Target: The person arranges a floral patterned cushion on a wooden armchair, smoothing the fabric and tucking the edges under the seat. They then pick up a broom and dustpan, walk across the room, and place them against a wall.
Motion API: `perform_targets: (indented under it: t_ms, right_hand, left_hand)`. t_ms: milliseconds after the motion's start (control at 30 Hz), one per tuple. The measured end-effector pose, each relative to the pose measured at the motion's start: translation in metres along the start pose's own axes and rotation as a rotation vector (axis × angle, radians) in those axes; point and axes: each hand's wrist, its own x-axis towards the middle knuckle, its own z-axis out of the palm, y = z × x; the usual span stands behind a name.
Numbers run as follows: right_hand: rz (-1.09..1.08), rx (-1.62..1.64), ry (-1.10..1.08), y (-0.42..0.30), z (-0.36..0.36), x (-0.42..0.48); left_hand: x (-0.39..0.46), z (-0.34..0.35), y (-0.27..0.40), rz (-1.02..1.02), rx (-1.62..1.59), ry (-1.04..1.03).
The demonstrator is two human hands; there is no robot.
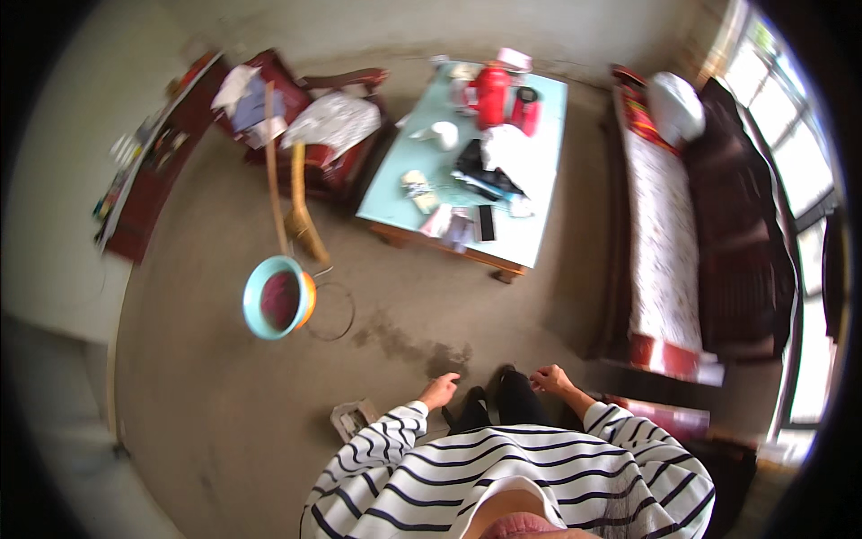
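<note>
My left hand point(441, 391) hangs in front of my body above a dark damp patch point(448, 358) on the concrete floor. It seems to hold nothing, with one finger stretched out from the others. My right hand point(551, 378) is beside my dark trousers point(517, 401), fingers curled in and no object showing. A worn shallow box-like thing point(353, 419) lies on the floor by my left forearm. Farther ahead on the left is a light blue basin point(252, 303) with dark reddish contents, overlapping an orange vessel point(309, 300).
A low table point(387, 202) ahead bears a red thermos flask point(493, 94), a white cup point(444, 135), a phone point(485, 224) and bags. A broom point(306, 232) and a long stick point(271, 155) lean near an armchair point(337, 178). A wooden sofa point(663, 256) runs along the right.
</note>
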Motion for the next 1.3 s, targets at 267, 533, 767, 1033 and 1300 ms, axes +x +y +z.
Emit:
perform_targets:
  t_ms: [267,533,767,1033,1300]
  right_hand:
    - [-0.517,-0.571,-0.265,-0.046,0.008,0.130]
    - [-0.541,-0.954,-0.511,-0.185,0.025,0.322]
    - [-0.490,-0.637,-0.582,-0.400,0.105,0.360]
    - [-0.672,-0.949,-0.421,-0.505,0.152,0.530]
    - [-1.010,-0.486,0.129,-0.786,0.231,0.628]
  left_hand:
    - [0.003,-0.034,0.011,0.141,-0.407,-0.213]
    - [0.039,-0.100,0.040,-0.382,0.296,0.082]
    - [0.057,-0.172,-0.058,-0.163,-0.225,0.399]
    - [0.116,-0.393,-0.118,-0.242,-0.489,0.741]
    - [0.140,-0.585,-0.188,-0.228,-0.365,0.972]
